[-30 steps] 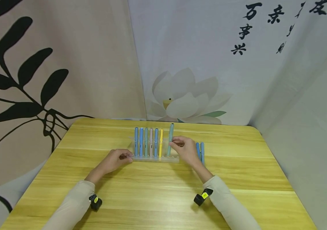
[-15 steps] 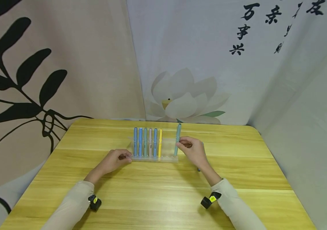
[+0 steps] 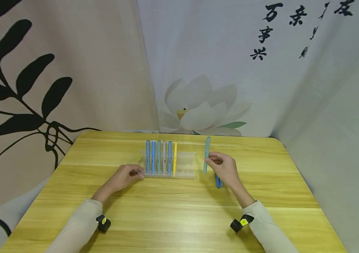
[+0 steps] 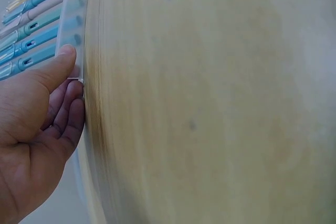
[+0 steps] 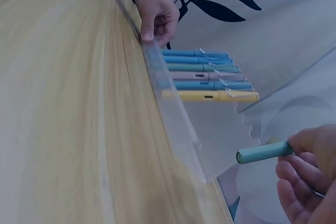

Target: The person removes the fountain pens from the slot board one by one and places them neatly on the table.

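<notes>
A clear plastic pen tray point(image 3: 185, 163) lies on the wooden table point(image 3: 179, 211) and holds several pens point(image 3: 160, 160), blue, teal, pink and yellow, in its left slots. My left hand point(image 3: 138, 173) holds the tray's front left corner, thumb on the rail point(image 4: 73, 30) and fingers curled against the edge. To the right of the tray, my right hand point(image 3: 209, 161) pinches a teal pen point(image 3: 206, 153) held above the table. The right wrist view shows that pen point(image 5: 262, 152) pointing toward the tray point(image 5: 173, 108). Two blue pens point(image 3: 218, 182) lie on the table under my right hand.
The tray's right slots hold nothing. Printed fabric hangs behind the table and on the right, close to its far edge. Bare wood stretches in front of the tray toward me.
My right hand has carried the teal pen from above the tray's right slots out past the tray's right end. My left hand stays on the tray corner.
</notes>
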### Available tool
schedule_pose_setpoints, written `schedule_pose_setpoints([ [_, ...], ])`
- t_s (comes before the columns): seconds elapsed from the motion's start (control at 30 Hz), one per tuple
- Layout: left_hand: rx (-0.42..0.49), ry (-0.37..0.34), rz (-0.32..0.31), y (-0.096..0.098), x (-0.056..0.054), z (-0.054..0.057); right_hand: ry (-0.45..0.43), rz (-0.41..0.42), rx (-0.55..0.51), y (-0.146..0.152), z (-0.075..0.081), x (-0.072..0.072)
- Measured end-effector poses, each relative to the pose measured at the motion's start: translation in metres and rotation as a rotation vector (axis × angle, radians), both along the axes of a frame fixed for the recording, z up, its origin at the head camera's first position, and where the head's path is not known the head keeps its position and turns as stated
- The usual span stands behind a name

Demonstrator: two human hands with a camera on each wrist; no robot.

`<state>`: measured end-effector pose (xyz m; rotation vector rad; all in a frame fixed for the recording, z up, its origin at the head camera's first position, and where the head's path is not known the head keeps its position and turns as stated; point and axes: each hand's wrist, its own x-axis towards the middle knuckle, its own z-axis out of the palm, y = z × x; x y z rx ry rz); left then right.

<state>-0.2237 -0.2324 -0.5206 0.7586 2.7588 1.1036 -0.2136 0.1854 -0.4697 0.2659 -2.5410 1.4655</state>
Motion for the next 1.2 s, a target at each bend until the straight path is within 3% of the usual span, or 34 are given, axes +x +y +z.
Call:
schedule_pose_setpoints([
  [0.53, -0.008, -0.013, 0.023, 0.001, 0.000, 0.000, -0.027, -0.101, 0.086, 0.040, -0.008, 0.007],
  [1.2, -0.003, -0.010, 0.011, 0.001, 0.000, 0.001, -0.160, -0.170, 0.161, 0.078, -0.029, 0.010],
])
